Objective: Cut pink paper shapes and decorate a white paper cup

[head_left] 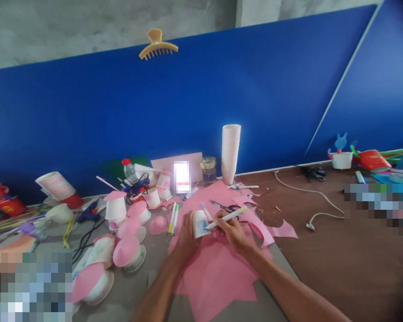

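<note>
My left hand [187, 231] is wrapped round the left side of a white paper cup [200, 224] that carries a patch of blue drawn marks. In my right hand [229, 229] is a white marker [231, 215] with a yellowish end pointing up to the right. Its tip meets the cup's wall at the blue patch. Pink paper [218, 273] with jagged cut edges lies beneath both hands. Just behind my right hand rest scissors [226, 207] with dark handles. Two markers [173, 219], one yellow and one green, lie left of the cup.
Several paper cups with pink paper pieces [126, 250] crowd the left side. A tall stack of white cups [231, 154] stands by the blue partition [188, 103], beside a glass jar [208, 170]. A white cable [322, 192] crosses the brown table at right. A glue gun [90, 211] lies left.
</note>
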Available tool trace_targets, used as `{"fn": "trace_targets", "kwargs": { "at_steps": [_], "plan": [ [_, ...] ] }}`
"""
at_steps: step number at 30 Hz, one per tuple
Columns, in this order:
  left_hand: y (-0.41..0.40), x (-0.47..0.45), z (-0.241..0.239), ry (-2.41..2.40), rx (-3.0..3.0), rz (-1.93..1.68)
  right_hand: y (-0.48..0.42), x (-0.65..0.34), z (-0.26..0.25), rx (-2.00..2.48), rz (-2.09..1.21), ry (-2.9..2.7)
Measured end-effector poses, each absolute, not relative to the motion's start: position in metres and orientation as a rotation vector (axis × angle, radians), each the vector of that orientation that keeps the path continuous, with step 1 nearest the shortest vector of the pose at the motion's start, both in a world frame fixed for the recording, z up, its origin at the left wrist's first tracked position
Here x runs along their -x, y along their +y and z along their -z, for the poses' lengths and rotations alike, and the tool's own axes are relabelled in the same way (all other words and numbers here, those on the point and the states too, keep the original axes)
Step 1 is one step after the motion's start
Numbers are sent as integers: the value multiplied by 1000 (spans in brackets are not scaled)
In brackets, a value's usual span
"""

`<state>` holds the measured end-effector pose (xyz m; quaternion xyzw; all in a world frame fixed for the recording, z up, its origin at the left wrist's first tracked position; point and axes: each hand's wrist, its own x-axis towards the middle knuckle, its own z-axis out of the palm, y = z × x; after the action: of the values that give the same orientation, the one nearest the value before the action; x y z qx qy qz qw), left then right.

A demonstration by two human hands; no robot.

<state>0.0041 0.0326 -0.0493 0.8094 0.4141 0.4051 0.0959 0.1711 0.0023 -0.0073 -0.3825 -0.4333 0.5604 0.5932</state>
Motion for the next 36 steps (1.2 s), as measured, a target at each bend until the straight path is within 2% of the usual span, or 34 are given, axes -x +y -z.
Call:
{"fn": "trace_targets", "kwargs": {
  "at_steps": [36],
  "plan": [
    [29, -4, 35, 1136, -2337, -1067, 9, -177, 20, 956, -1311, -937]
  ]
}}
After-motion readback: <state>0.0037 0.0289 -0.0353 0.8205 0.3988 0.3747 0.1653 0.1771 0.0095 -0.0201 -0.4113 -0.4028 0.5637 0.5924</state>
